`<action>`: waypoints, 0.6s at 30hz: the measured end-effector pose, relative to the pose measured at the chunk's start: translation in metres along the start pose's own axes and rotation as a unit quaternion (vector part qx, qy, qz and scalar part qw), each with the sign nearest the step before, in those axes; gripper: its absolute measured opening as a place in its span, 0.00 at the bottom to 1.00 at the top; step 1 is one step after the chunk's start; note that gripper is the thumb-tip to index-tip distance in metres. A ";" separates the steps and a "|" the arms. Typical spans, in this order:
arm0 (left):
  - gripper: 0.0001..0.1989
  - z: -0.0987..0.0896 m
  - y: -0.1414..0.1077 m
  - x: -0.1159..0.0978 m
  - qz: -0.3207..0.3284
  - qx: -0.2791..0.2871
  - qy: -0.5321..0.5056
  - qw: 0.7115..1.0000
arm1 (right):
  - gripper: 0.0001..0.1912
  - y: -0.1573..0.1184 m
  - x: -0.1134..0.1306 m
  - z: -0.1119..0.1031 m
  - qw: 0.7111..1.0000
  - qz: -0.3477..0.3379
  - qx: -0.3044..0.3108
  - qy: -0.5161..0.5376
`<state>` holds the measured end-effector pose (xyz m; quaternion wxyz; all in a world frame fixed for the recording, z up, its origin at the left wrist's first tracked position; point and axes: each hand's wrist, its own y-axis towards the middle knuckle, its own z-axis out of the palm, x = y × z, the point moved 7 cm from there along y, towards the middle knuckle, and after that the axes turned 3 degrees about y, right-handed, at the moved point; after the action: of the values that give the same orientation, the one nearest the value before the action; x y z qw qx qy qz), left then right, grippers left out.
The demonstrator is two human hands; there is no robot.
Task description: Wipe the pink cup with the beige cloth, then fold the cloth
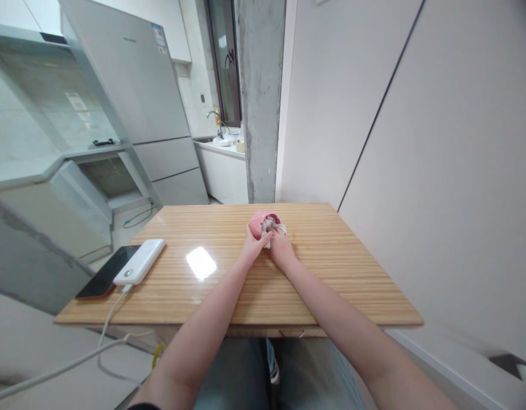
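A small pink cup [258,221] is tilted over the far middle of the wooden table, its mouth turned towards me and to the right. My left hand [255,246] grips it from the left side, with the thumb near the rim. Bunched in the mouth of the cup is a pale grey cloth [269,223]. My right hand [282,248] is closed on this cloth, its fingertips partly hidden by the folds at the opening. Both hands are close together, and whether the cup touches the tabletop I cannot tell.
On the table's [352,285] left side, a white power bank [141,261] with a cable [111,310] plugged in rests partly over a dark phone [107,273]. A white wall [416,171] stands to the right. Beyond are a fridge [130,85] and a sink counter [222,165].
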<state>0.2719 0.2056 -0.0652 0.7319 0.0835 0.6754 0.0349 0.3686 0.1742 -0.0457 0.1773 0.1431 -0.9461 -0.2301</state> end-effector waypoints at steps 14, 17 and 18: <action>0.23 -0.034 0.010 -0.038 0.132 -0.051 0.127 0.982 | 0.12 0.004 0.013 -0.004 0.993 -0.104 0.038 -0.039; 0.30 -0.026 0.007 -0.032 0.111 -0.022 0.101 0.988 | 0.11 0.005 0.005 -0.003 0.996 -0.059 0.036 -0.057; 0.33 -0.021 0.006 -0.026 0.092 -0.011 0.073 0.993 | 0.11 0.004 0.002 -0.004 0.997 -0.051 0.030 -0.052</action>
<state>0.2491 0.2091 -0.0400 0.6754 0.1345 0.7157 0.1160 0.3672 0.1757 -0.0399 0.1112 0.1842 -0.9521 -0.2172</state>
